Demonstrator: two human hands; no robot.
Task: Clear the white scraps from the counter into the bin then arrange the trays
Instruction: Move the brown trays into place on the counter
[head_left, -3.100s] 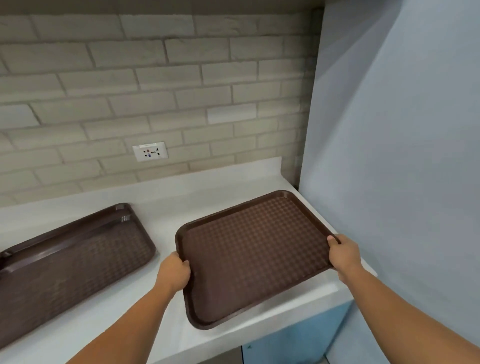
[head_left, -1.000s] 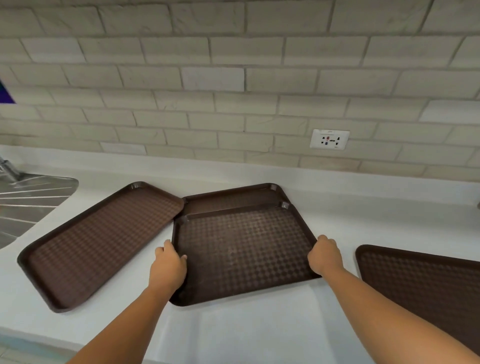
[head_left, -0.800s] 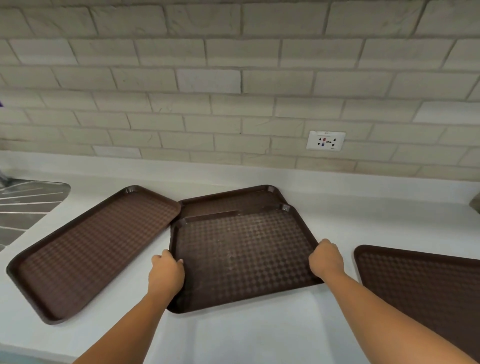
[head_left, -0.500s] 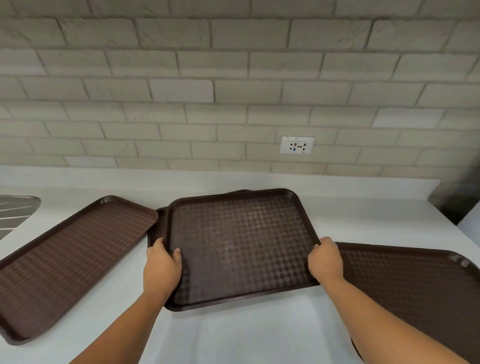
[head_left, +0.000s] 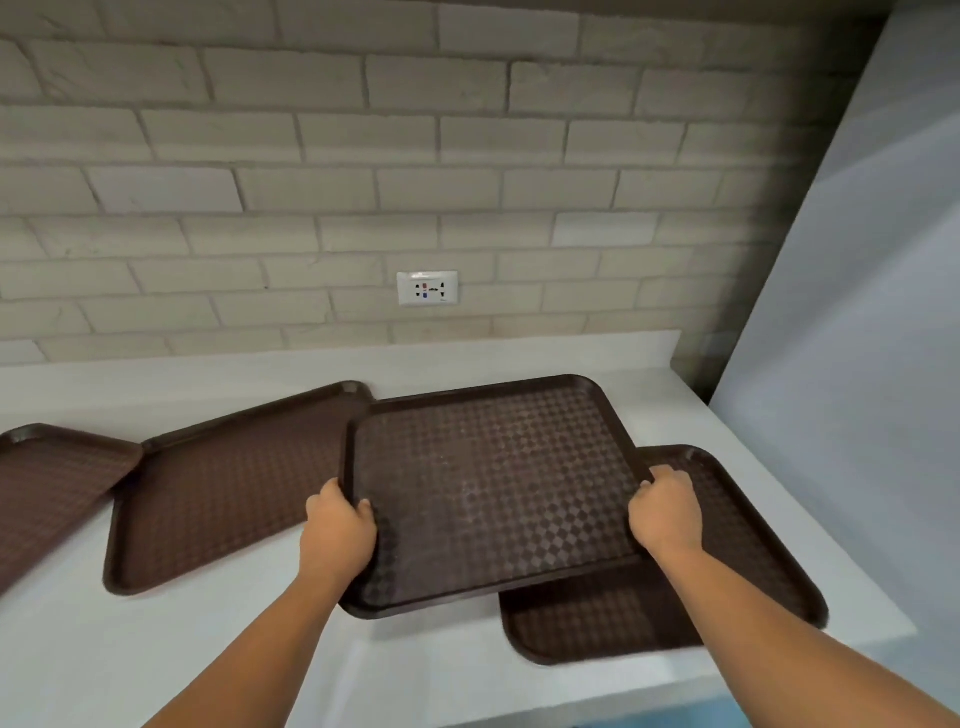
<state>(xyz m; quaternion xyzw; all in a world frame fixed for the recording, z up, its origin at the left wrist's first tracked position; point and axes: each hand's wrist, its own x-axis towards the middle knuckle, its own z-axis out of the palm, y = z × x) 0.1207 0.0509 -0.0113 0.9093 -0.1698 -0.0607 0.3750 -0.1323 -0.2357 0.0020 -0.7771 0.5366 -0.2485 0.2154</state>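
Note:
I hold a dark brown chequered tray (head_left: 493, 483) above the white counter (head_left: 156, 649). My left hand (head_left: 337, 535) grips its left rim and my right hand (head_left: 665, 514) grips its right rim. The held tray overlaps a second brown tray (head_left: 737, 561) lying at the counter's right end. A third tray (head_left: 223, 493) lies flat to the left, and a fourth tray (head_left: 47, 483) shows at the far left edge. No white scraps or bin are in view.
A beige brick wall (head_left: 363, 182) with a white power socket (head_left: 427, 288) backs the counter. A pale grey wall (head_left: 857, 338) closes off the right side. The counter's front edge runs along the bottom.
Both hands have carried the lifted tray to the right, off the tray it lay on and partly over the right-hand tray. The view has swung right; the sink is out of sight.

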